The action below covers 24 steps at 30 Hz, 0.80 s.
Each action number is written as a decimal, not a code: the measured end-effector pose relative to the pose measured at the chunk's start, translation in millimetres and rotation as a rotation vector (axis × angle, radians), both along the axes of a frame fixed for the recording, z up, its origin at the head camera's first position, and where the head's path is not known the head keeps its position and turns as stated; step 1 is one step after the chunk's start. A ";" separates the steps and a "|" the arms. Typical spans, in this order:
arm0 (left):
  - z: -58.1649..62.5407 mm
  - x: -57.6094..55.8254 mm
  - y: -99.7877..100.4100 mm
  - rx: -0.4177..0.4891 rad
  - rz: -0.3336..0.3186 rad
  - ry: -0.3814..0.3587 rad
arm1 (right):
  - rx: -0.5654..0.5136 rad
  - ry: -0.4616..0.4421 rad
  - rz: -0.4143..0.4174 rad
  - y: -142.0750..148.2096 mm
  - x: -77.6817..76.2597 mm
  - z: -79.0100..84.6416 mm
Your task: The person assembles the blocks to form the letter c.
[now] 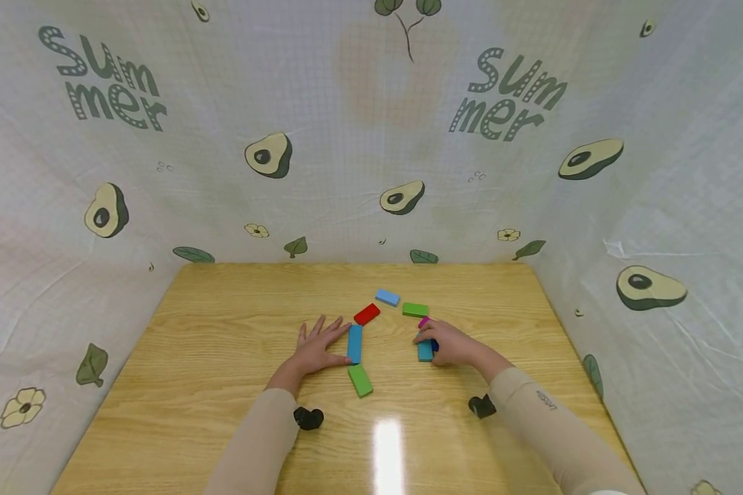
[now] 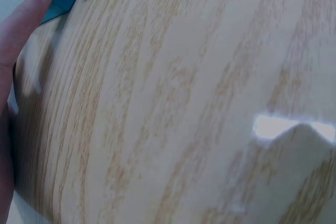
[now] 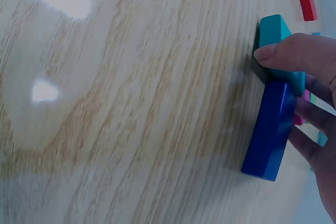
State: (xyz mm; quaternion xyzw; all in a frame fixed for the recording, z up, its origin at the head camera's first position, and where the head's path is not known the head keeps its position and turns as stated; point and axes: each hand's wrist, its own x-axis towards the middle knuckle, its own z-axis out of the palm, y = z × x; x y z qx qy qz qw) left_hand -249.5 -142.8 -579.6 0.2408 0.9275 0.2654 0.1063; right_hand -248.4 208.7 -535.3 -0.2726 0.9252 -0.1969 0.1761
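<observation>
My left hand (image 1: pixel 314 350) lies with its fingers spread at a blue block (image 1: pixel 355 344). Its thumb touches the block's near end, and the index fingertip is by the far end. A green block (image 1: pixel 360 381) lies just nearer than that one, and a red block (image 1: pixel 367 314) just beyond. On the right, my right hand (image 1: pixel 450 342) pinches a teal block (image 3: pixel 271 30) between thumb and fingers. A dark blue block (image 3: pixel 269 129) lies against the teal one, partly under the hand in the head view. A magenta block (image 1: pixel 424 322) shows beyond the fingers, mostly covered.
At the back of the curve of blocks are a light blue block (image 1: pixel 387 298) and another green block (image 1: pixel 415 310). The wooden table (image 1: pixel 235 309) meets a patterned cloth (image 1: pixel 347 227) behind and at the sides. A light reflection shows near the front.
</observation>
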 end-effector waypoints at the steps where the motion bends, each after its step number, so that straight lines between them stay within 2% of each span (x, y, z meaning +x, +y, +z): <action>1: -1.1 0.2 -0.4 0.005 0.001 0.004 | -0.003 0.010 0.006 -0.9 -0.1 0.5; 6: -4.9 0.0 -1.4 0.000 0.000 0.008 | -0.013 0.030 0.003 -8.0 -2.0 2.9; 13: -3.4 -1.7 -0.7 -0.012 0.003 -0.019 | -0.043 0.023 -0.028 -19.7 -5.6 3.6; 18: -8.8 -3.3 -1.0 -0.048 0.013 -0.013 | -0.086 0.007 -0.087 -27.4 -8.4 2.2; 24: -8.4 -3.5 -0.4 -0.047 0.025 -0.022 | -0.119 0.003 -0.164 -35.5 -13.7 -0.1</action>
